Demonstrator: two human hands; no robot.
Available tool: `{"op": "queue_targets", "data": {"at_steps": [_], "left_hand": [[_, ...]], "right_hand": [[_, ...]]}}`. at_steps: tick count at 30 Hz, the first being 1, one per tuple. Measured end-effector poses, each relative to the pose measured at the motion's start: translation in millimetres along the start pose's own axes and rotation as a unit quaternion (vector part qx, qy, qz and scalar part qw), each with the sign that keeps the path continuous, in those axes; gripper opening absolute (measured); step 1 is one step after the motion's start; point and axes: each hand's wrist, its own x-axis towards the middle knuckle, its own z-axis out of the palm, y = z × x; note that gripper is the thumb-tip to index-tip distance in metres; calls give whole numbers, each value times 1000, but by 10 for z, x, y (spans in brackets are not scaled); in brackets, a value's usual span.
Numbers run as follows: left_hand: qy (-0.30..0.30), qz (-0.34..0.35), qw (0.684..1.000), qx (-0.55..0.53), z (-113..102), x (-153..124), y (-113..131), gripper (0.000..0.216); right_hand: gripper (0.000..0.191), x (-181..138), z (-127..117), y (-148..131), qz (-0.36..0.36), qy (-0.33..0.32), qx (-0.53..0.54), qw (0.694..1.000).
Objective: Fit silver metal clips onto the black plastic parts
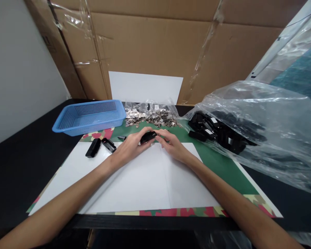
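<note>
The left hand (132, 144) grasps a black case (147, 137) between thumb and fingers. The case is above the far edge of the white paper (129, 186). The right hand (173, 145) has its fingers bent at the right end of the case; whether they grip it cannot be told. Two black parts (93, 148) lie left of the left hand. Metal pieces (162, 118) lie beyond the hands, between a blue basket (101, 127) and a plastic bag (245, 95).
</note>
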Motion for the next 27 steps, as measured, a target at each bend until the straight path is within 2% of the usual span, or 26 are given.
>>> {"op": "queue_targets", "data": {"at_steps": [4, 9, 12, 16, 20, 23, 27], "left_hand": [[-26, 47, 998, 37, -13, -3, -17, 30], [-22, 53, 998, 29, -18, -1, -37, 31], [-18, 28, 999, -6, -11, 23, -6, 28], [-6, -60, 992, -113, 12, 69, 29, 32], [0, -111, 970, -215, 41, 103, 9, 34], [2, -131, 963, -233, 53, 117, -4, 31], [4, -156, 958, -239, 56, 133, -2, 27]], "right_hand": [[32, -11, -7, -25, 8, -10, -9, 1000], [31, -7, -6, -13, 0, 0, -28, 1000], [30, 0, 9, -5, -4, 0, -32, 999], [31, -17, 43, -40, -9, 23, -37, 999], [32, -61, 67, -100, -50, 44, -141, 988], [31, -78, 67, -121, -76, 30, -200, 976], [31, -74, 67, -132, -88, 15, -226, 970]]}}
